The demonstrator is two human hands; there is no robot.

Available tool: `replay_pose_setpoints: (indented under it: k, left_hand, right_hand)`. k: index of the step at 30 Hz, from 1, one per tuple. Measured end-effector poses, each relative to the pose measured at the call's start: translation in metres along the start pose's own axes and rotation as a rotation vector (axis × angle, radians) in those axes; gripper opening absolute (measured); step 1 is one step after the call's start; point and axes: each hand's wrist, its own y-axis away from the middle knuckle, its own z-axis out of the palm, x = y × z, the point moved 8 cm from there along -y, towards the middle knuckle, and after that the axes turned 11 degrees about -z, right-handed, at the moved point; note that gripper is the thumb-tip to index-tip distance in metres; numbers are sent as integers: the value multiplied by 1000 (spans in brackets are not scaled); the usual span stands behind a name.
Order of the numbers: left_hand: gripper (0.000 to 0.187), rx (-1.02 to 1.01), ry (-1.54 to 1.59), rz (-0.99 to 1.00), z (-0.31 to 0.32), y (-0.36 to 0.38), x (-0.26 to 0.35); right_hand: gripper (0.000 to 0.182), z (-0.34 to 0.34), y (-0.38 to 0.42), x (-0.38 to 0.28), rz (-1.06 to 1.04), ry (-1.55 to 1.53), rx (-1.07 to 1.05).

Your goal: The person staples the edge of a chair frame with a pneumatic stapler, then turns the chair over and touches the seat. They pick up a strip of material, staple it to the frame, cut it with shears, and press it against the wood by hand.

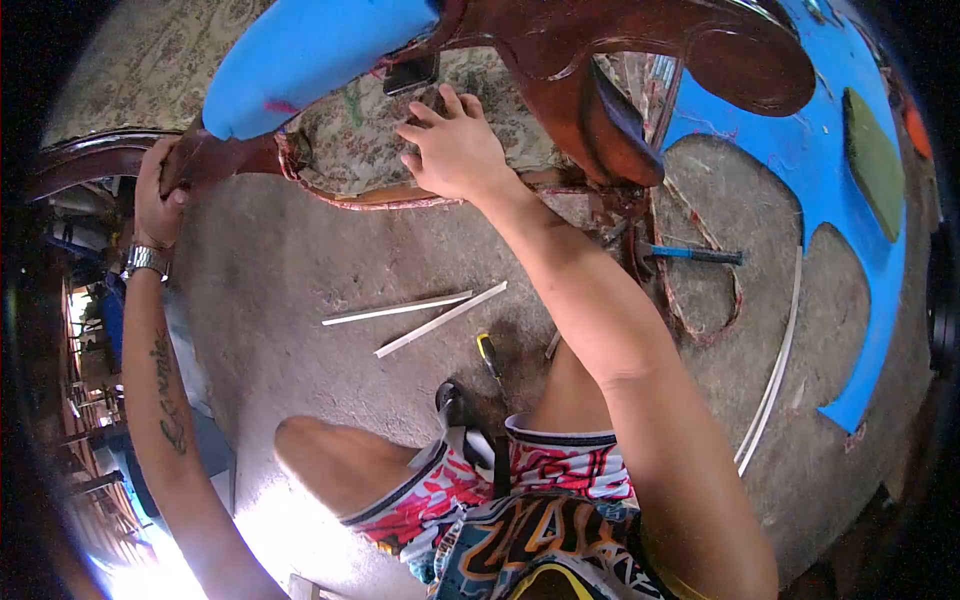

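My left hand (158,195), with a watch at the wrist, is closed around the dark wooden frame (225,160) of a chair. My right hand (458,148) rests with spread fingers on or just over the worn floral upholstery (350,160) and holds nothing. A dark flat object, perhaps a phone (412,75), lies just beyond its fingertips. Above and between the hands is a bright blue pad (310,60) set on the frame. Carved brown wood (620,130) curves down to the right of my right hand. Frayed red trim runs along the upholstery's lower edge.
On the concrete floor lie two pale strips (440,318), a yellow-and-black screwdriver (490,355) and a blue-and-black handled tool (697,255). Cut blue sheet material (860,270) spreads at the right, with a green pad (873,165) on it. Long thin strips (772,380) lie nearby.
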Motion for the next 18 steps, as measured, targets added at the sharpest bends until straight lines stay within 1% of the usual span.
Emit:
replay_pose_setpoints:
  k: [1,3,4,5,7,9,11,13,15,17,18]
  left_hand:
    - [103,6,-26,2,0,-1,1]
    - [103,15,-83,-5,-1,-1,-4]
    - [103,19,-27,-39,-1,0,1]
    - [99,43,25,-16,0,1,-1]
    - [91,6,-93,6,-1,-2,8]
    - [80,74,-17,-8,2,2,5]
    - [72,97,-212,75,1,1,26]
    - [76,95,-185,-11,0,2,34]
    - [78,154,-266,-42,-3,11,45]
    - [70,352,-228,12,-11,17,53]
    - [70,301,-197,-34,-11,19,57]
  right_hand:
    - [38,-2,0,-1,3,-29,30]
    - [41,0,-1,1,34,-2,-40]
    - [42,-1,-1,1,39,20,-68]
    - [43,-1,-1,-1,38,39,-102]
    - [45,-3,-1,-3,41,47,-163]
    - [40,2,1,-3,-14,46,92]
    - [41,5,1,-5,-11,84,53]
    - [42,3,-5,-6,0,124,21]
    - [43,2,-3,-10,22,147,-15]
    - [43,2,-3,-11,3,185,-45]
    - [44,4,-3,-13,-8,204,-68]
